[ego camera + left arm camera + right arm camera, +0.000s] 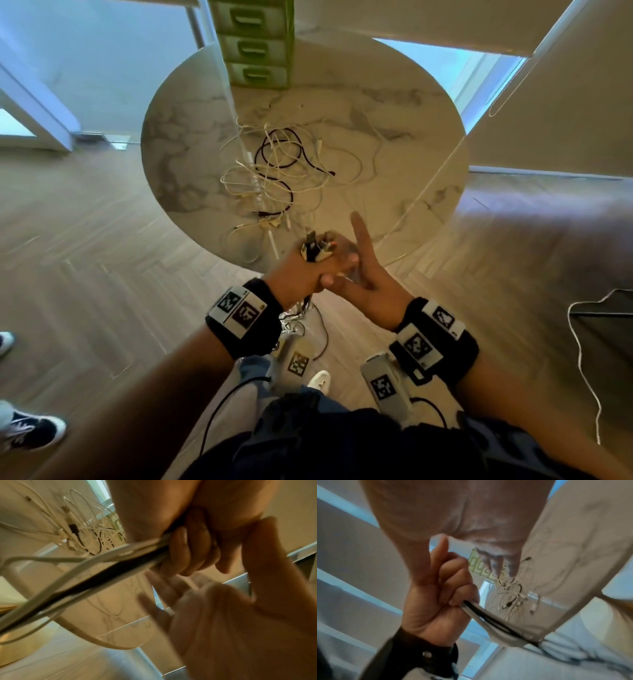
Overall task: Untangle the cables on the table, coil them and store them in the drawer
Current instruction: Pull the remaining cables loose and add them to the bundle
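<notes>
1. At far left of the head view, the shoes point(32, 432) of someone standing by show on the wooden floor point(102, 246), well apart from the desk
2. The left hand point(305, 274), raised over the near edge of the round marble desk point(394, 113), has its fingers point(187, 550) clenched round a bundle of cable ends point(313, 250): white and black strands, plugs poking up above the fist, the rest trailing down toward the floor
3. Beyond the hands, in the middle of the desk, lies the tangle of cables point(284, 164), loose white loops threaded through a black lead; it sits forward of both hands, nearer the left, sprawled toward the green drawer unit point(257, 44) at the far edge
4. The right hand point(366, 274) touches the left, fingers released and straight, forefinger pointing toward the tangle; it grasps nothing
5. Bare marble lies right of the tangle, judged room enough to draw strands out before coiling; the drawers appear closed
</notes>
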Tool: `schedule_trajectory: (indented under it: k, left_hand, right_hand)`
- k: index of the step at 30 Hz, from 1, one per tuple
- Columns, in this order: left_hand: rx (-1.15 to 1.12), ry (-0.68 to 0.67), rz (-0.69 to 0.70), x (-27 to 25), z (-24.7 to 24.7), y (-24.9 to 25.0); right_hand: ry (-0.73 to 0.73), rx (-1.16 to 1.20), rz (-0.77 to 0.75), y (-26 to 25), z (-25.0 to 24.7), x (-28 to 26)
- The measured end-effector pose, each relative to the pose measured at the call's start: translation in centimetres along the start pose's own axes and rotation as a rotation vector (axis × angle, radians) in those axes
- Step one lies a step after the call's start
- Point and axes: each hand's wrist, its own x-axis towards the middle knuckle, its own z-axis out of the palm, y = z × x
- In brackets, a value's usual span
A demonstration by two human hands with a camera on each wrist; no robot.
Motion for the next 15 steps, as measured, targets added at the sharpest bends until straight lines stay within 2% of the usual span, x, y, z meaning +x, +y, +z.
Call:
schedule_trajectory:
  k: [1,2,5,6,10,15]
  left_hand:
    - [-0.014,-0.015,0.035,-0.1,0.2,0.6]
    - [0.000,-0.028,0.073,-0.2,0.4,1.1]
    - [0.144,-0.037,0.185,-0.4,1.1,1.6]
    - [0.185,-0.029,0.198,-0.4,1.2,1.3]
    - [0.174,-0.031,0.152,-1.1,1.3,0.5]
    - [0.053,0.046,0.067,-1.3,1.6,0.4]
  right_hand:
    - [-0.074,0.084,0.021,0.7,0.0,0.0]
    - [-0.124,0.062,0.052,1.1,0.2,-0.2]
    - [-0.125,-0.287,0.102,2.1,1.1,-0.2]
    - [-0.105,-0.333,0.107,2.1,1.3,-0.3]
    - [-0.018,-0.248,0.072,1.3,1.6,-0.7]
    - [-0.116,-0.273,0.074,0.9,1.3,-1.1]
